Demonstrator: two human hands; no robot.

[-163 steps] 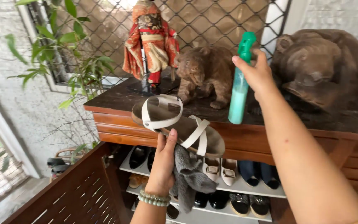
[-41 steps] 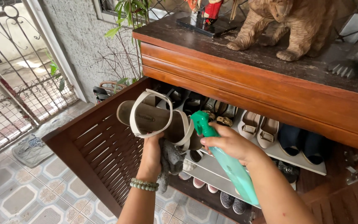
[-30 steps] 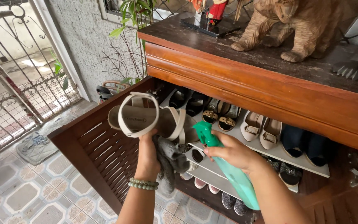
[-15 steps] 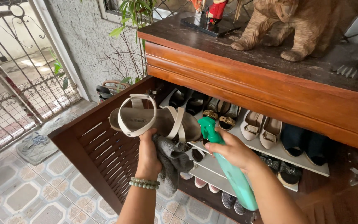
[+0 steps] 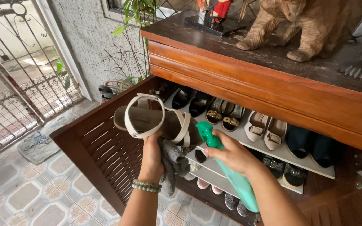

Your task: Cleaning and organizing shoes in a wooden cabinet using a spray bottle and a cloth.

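White-strapped tan sandal (image 5: 156, 123), sole-up footbed showing, in left hand (image 5: 152, 157).

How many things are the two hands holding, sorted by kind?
Sandals: 1, a tan sandal with white straps in the left hand
Cloths: 1, a grey cloth, also in the left hand
Spray bottles: 1, a green spray bottle in the right hand
Total: 3
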